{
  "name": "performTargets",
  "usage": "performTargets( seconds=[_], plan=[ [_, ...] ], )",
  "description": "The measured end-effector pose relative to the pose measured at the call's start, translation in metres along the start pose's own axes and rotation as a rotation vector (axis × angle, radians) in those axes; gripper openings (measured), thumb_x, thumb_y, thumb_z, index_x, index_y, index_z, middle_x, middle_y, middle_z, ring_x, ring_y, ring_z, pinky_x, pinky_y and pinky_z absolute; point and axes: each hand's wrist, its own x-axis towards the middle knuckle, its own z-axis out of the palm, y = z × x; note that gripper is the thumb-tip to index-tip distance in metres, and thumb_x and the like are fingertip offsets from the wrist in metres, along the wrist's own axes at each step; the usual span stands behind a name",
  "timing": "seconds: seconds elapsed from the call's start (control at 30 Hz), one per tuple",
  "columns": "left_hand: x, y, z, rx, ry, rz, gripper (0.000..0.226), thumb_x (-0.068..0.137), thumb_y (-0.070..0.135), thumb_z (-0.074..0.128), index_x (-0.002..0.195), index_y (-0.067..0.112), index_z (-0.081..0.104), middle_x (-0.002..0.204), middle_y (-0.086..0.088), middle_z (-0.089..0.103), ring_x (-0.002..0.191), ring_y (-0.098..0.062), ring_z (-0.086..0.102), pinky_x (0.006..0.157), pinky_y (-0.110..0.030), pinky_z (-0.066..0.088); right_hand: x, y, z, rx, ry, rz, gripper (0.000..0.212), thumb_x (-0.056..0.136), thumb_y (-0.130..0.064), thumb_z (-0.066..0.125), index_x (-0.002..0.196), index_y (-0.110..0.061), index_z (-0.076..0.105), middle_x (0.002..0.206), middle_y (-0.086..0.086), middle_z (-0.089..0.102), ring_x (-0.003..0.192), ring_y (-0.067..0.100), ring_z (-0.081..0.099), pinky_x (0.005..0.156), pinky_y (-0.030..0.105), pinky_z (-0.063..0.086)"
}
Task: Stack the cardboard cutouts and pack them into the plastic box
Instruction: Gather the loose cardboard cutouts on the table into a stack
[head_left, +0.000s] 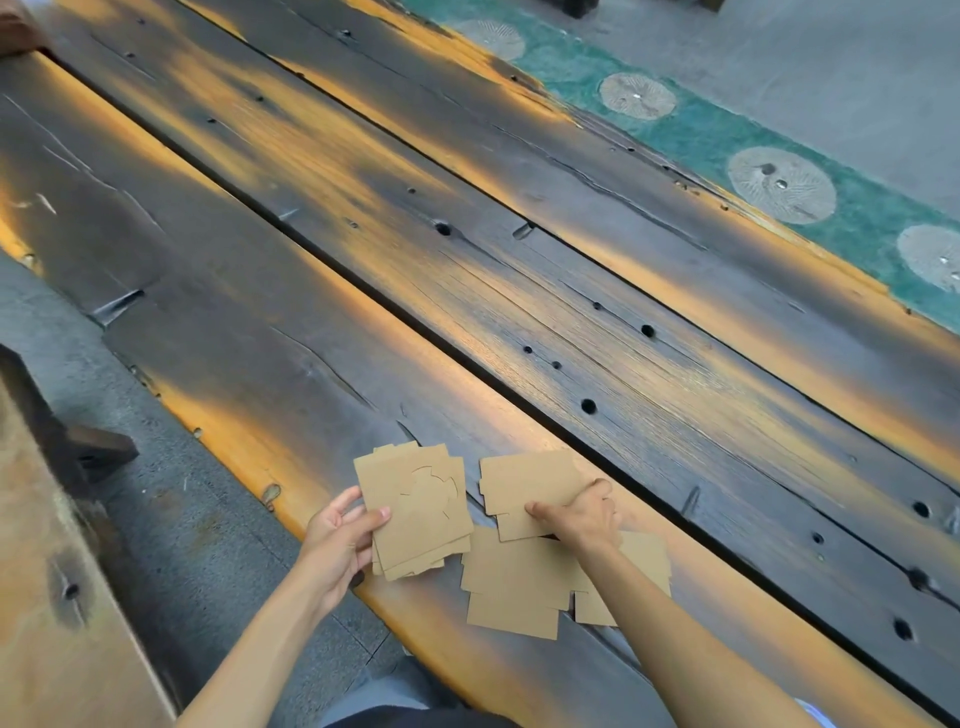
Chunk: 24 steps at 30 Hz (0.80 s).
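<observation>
Cardboard cutouts, flat brown pieces with notched edges, are being handled at the near edge of a long dark wooden table streaked with orange (519, 291). A small stack of these brown cutouts (415, 512) is being gripped by the left hand (337, 540), thumb pressed on the top sheet and fingers tucked beneath, the pile being held tilted just over the table's rim. A curved cut line is showing on its top sheet. Just to the right, a single brown cutout (524, 491) is being pinched by the right hand (582, 514), thumb on top near its lower edge, fingers curled over the right side. Whether it is being lifted clear or is touching the wood cannot be told. Below that hand, more loose brown cutouts (514, 587) are lying flat on the planks, overlapping one another, partly crossed by the right forearm. Round knot holes and long cracks are dotting the boards further out. Along the far side, a green strip with pale round patches (727, 140) is being seen on the grey floor. At the left, a worn wooden bench (57, 597) is standing beside grey paving.
</observation>
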Motion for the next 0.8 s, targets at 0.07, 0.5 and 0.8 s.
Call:
performTargets(
  seconds=[0.07,0.5,0.8],
  plan=[
    [-0.001,0.000,0.002,-0.006,0.012,-0.005,0.037,0.093,-0.009,0.060,0.126,0.007,0.060,0.115,-0.014,0.078,0.093,-0.023,0.077,0.072,-0.036,0.065,0.004,0.001,0.001,0.032,-0.002,-0.010,0.090,0.063,-0.051,0.091,0.123,-0.014,0.035,0.135,0.013,0.054,0.130,0.034,0.044,0.103,0.052,0.044],
    [0.000,0.001,-0.003,-0.039,-0.015,-0.045,0.042,0.092,-0.005,0.064,0.130,0.012,0.058,0.119,-0.015,0.076,0.105,-0.030,0.074,0.077,-0.039,0.065,-0.001,0.006,-0.033,0.555,-0.257,-0.207,0.009,0.097,-0.014,0.069,0.103,-0.013,0.075,0.095,0.010,0.078,0.091,0.023,0.073,0.076,0.034,0.061],
    [-0.001,0.008,-0.004,-0.031,-0.190,-0.091,0.058,0.084,0.009,0.079,0.136,0.011,0.056,0.128,-0.017,0.072,0.115,-0.032,0.070,0.084,-0.041,0.063,-0.059,-0.008,-0.070,0.447,0.016,-0.875,0.024,0.088,-0.003,0.078,0.095,-0.025,0.083,0.095,-0.013,0.076,0.094,0.006,0.070,0.077,0.015,0.053]
  ],
)
